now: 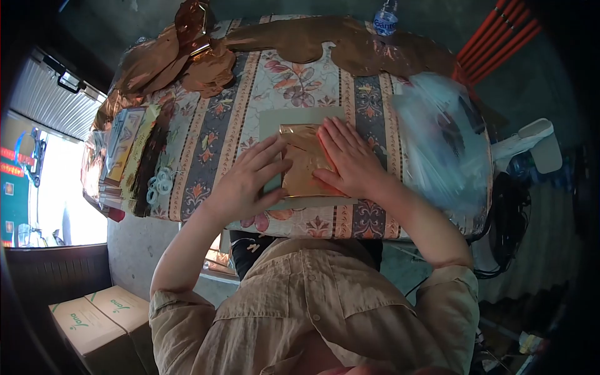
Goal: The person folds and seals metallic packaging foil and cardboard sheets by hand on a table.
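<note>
A shiny gold-orange foil packet (303, 164) lies on a grey-green flat board (269, 117) at the middle of the table. My right hand (349, 156) rests flat on the packet's right side, its fingers stretched out and pointing up and left. At the packet's left edge is my left hand (249, 178), fingers apart and slightly bent, palm down over the board. Neither hand grips anything that shows. What lies under the palms is hidden.
Patterned tablecloth (300, 81). Brown foil sheets (281, 39) lie along the far edge, with a water bottle (385, 20). Clear plastic bags (444, 137) are on the right. Paper stacks (128, 147) and pale rings (161, 183) sit left. Cardboard box (100, 319) stands lower left.
</note>
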A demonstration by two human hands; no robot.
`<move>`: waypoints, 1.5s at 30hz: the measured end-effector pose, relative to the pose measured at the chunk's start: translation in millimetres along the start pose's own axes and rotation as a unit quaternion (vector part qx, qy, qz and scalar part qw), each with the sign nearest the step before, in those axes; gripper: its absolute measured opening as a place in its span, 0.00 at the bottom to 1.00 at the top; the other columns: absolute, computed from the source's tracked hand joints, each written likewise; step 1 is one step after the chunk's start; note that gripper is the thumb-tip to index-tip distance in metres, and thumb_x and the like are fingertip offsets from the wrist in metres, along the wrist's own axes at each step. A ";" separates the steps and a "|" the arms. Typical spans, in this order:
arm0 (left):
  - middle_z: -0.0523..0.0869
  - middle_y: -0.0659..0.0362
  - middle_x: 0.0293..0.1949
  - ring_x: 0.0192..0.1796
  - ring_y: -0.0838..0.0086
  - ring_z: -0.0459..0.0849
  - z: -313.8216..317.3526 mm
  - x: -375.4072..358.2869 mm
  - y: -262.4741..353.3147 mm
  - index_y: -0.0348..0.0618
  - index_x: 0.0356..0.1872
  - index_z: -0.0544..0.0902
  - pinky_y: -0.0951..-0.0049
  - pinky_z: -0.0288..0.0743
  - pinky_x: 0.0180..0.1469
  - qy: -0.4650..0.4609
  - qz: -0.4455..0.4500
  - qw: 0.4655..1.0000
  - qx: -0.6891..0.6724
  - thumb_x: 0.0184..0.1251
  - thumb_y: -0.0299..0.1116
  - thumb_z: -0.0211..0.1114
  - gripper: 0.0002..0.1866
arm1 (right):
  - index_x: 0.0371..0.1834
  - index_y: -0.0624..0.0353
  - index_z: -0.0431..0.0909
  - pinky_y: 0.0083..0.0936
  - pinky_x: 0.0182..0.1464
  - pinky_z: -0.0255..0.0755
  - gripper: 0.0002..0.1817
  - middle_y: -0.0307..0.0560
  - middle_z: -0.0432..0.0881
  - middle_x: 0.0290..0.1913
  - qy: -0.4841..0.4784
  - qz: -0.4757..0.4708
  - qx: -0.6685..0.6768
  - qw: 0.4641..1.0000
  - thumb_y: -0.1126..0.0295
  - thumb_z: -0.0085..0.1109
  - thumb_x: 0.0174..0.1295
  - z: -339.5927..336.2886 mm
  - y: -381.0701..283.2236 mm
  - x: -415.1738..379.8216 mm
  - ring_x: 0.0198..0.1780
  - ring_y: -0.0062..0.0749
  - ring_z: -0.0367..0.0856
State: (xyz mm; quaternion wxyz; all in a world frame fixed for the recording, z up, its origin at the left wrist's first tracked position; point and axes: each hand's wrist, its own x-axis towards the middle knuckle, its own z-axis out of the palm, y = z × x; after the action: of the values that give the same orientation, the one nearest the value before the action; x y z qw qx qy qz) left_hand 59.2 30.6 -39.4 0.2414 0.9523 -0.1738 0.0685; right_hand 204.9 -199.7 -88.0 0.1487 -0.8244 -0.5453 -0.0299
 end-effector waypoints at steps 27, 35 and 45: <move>0.65 0.46 0.72 0.74 0.51 0.62 7.9 29.7 -13.6 0.43 0.64 0.73 0.52 0.55 0.75 0.025 -0.035 0.998 0.042 0.69 0.45 0.61 0.27 | 0.75 0.68 0.52 0.44 0.79 0.40 0.45 0.63 0.51 0.77 -0.001 0.002 -0.007 1.000 0.43 0.51 0.66 -0.4 0.5 0.1 0.80 0.51 0.46; 0.58 0.45 0.75 0.77 0.48 0.54 17.6 25.1 -24.0 0.45 0.74 0.62 0.51 0.49 0.76 -0.045 -0.010 0.995 0.094 0.62 0.60 0.63 0.44 | 0.75 0.69 0.52 0.44 0.79 0.38 0.45 0.64 0.51 0.77 -0.005 0.010 -0.004 1.000 0.43 0.50 0.67 0.8 1.7 1.1 0.80 0.52 0.45; 0.55 0.45 0.77 0.78 0.48 0.50 16.4 30.7 -22.2 0.45 0.75 0.58 0.52 0.47 0.77 -0.096 -0.035 0.990 0.097 0.58 0.62 0.66 0.50 | 0.77 0.67 0.49 0.42 0.79 0.35 0.46 0.62 0.47 0.79 -0.059 0.034 0.067 0.995 0.39 0.43 0.70 -4.4 5.0 1.2 0.81 0.49 0.40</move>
State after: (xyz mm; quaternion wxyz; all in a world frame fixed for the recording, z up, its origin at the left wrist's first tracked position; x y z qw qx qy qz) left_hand 96.6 31.9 -56.8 0.1318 0.9790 -0.1550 -0.0154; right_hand 210.5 -201.7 -84.6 0.1726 -0.8312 -0.5251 0.0603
